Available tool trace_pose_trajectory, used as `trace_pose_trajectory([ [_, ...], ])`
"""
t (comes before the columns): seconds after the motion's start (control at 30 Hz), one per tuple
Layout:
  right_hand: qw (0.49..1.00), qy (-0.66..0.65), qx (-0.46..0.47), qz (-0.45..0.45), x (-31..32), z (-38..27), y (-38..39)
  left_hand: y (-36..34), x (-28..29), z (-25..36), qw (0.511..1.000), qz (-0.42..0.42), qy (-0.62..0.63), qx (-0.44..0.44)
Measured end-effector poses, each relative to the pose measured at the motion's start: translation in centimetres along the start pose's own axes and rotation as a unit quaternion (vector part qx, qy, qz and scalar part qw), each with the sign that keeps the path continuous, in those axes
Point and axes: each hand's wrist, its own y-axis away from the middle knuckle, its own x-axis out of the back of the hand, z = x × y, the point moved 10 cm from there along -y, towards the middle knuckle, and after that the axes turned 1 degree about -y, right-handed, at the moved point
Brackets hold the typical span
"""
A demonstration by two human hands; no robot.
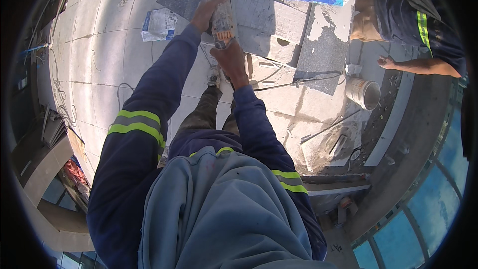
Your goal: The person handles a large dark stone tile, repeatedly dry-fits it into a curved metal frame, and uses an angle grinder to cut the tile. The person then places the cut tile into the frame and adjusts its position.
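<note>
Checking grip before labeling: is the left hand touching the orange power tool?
Touching. The head view shows the left hand wrapped around the upper part of the orange power tool, no gap visible; the right hand grips its lower end.

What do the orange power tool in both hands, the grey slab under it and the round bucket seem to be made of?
Orange power tool: likely moulded plastic housing, matte and dusty. Grey slab: looks like cut stone or concrete, rough and speckled. Round bucket: probably plastic, pale and mortar-crusted; hard to tell.
</note>
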Motion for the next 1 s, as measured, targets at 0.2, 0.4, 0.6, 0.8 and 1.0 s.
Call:
trace_pose_trajectory([
  [0.2, 1.0, -0.005, -0.004, 0.009, 0.2, 0.0, 1.0, 0.8, 0.0, -0.2, 1.0, 0.005, -0.001, 0.007],
  [0.4, 1.0, -0.007, 0.01, 0.007, -0.1, 0.3, 1.6, 1.6, 0.2, -0.3, 1.0, 0.02, 0.001, -0.004],
  [0.6, 1.0, -0.007, -0.009, 0.005, 0.0, 0.7, 2.3, 1.9, 0.4, -1.0, 1.0, 0.02, -0.008, 0.011],
  [0.8, 1.0, 0.018, -0.01, 0.011, 0.6, 0.7, 2.8, 1.9, 0.0, -1.4, 1.0, 0.006, -0.009, -0.002],
  [1.0, 0.999, 0.024, 0.006, 0.021, 0.4, 1.7, 2.6, 2.4, 0.0, -1.5, 1.0, 0.011, -0.016, 0.001],
])
